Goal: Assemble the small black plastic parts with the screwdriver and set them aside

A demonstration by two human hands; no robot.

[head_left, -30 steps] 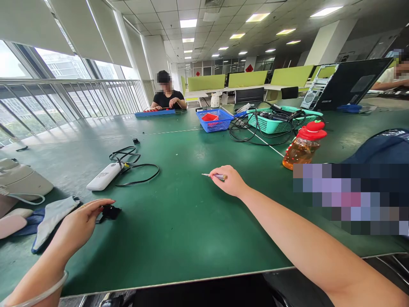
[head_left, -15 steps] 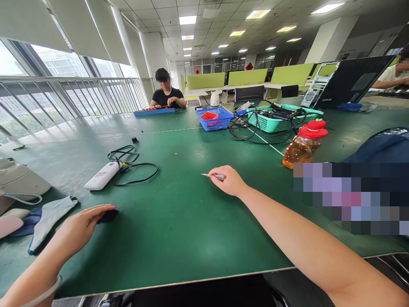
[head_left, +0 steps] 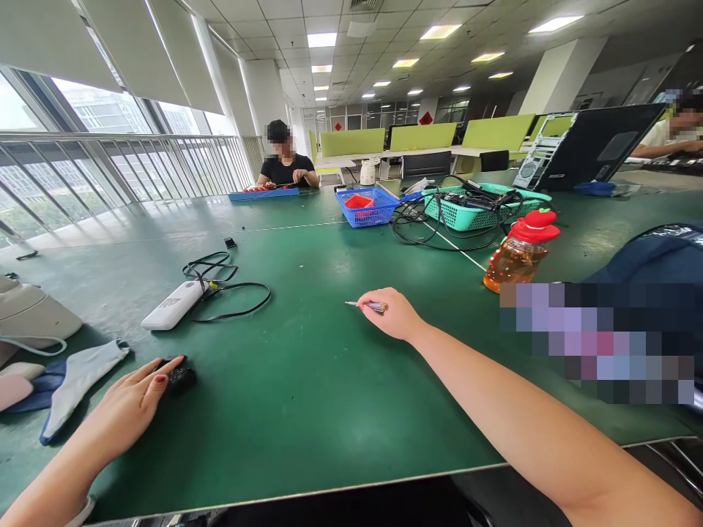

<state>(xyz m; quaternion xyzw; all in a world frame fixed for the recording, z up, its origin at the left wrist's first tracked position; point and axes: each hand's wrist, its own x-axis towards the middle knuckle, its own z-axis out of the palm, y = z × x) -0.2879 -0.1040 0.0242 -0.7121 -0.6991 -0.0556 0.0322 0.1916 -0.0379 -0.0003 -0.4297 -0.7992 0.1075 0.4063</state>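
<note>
right hand (head_left: pixel 392 313) grips pointed tool (head_left: pixel 376 306); left hand (head_left: pixel 129 404), eight o'clock, touching black object (head_left: pixel 182 379), hold unclear; i suspect nudging could skid it.

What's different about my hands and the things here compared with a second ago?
Your left hand moved slightly closer to you and turned, so its thumb now shows clearly. The small black object beside it also shifted closer and looks turned; whether it is gripped is unclear. Your right hand still holds the thin pointed tool, and the power bank and red-capped bottle stayed put.
</note>
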